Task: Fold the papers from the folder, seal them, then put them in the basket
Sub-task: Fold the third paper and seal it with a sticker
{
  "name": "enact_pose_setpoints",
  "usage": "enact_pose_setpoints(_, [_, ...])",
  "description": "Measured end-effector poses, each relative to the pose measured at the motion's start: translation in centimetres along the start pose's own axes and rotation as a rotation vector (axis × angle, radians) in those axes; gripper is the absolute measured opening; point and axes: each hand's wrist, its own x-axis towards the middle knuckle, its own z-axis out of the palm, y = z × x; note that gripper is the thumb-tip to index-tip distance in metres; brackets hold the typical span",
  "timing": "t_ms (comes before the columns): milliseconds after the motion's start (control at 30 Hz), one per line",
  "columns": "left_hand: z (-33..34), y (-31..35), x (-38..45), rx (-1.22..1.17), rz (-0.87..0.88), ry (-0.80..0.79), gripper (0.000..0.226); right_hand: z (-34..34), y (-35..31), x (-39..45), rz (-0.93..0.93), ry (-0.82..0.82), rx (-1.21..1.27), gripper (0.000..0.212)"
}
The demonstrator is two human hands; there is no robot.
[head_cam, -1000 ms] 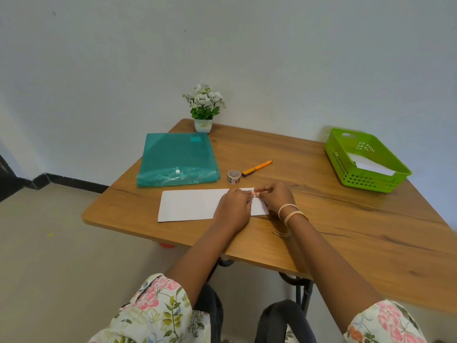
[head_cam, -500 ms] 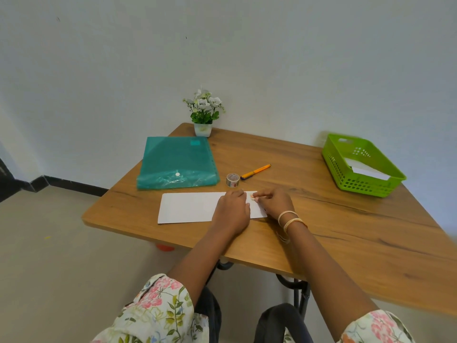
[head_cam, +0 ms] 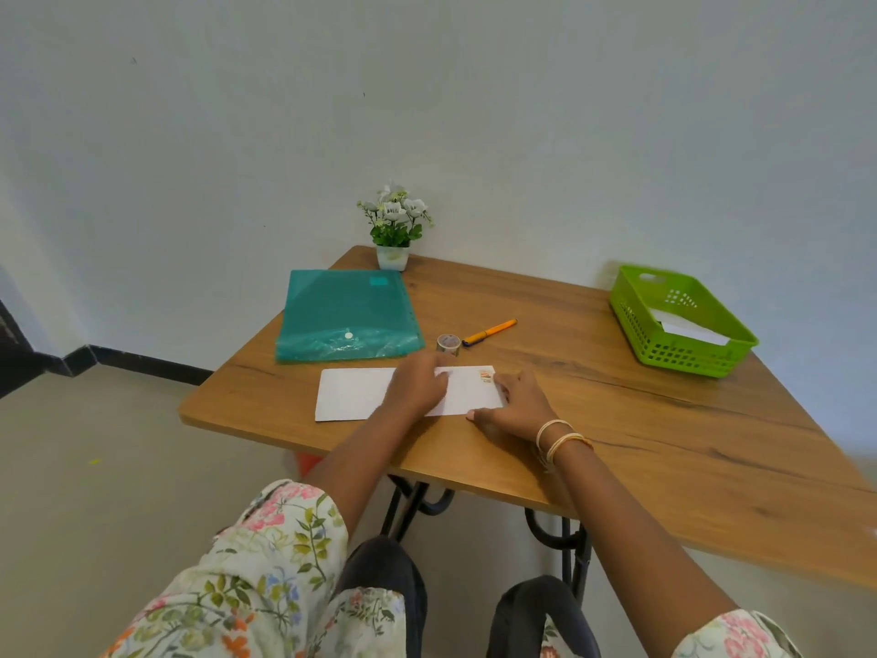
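Both the left hand (head_cam: 417, 382) and right hand (head_cam: 519, 403) are lying flat, fingers relaxed, pressing the folded paper (head_cam: 353, 394) onto the table (head_cam: 617, 420).

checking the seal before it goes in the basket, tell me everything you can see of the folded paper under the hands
The folded paper is a plain white, long, flat rectangle lying near the front edge of the wooden table. A small patterned sticker sits at its far right corner. The left hand rests across its middle and the right hand touches its right end. The teal folder lies just behind it, apart.
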Motion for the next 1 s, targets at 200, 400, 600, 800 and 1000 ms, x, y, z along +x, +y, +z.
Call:
enact_pose_setpoints(200, [-3.4,-2.7,0.6,0.482,-0.112,-0.124,0.076,0.5,0.0,-1.3,-0.010,0.095,0.100,0.085])
enact_pose_setpoints(400, [-3.8,-1.4,0.3,0.569,-0.095,-0.335,0.089,0.4,-0.5,-1.2,0.048,0.157,0.127,0.070])
enact_pose_setpoints(600, [-3.8,-0.1,-0.3,0.279,-0.044,-0.395,0.043,1.1,-0.6,-1.9,0.088,0.269,0.279,0.061])
enact_pose_setpoints(800, [-4.0,3.1,0.4,-0.344,-0.131,-0.331,0.030,0.5,-0.6,-3.3,0.178,0.442,0.893,0.059])
enact_pose_setpoints(1000, [-1.7,7.1,3.1,-0.770,-0.433,0.156,0.035,-3.9,-1.0,-2.7,0.257,0.311,1.213,0.023])
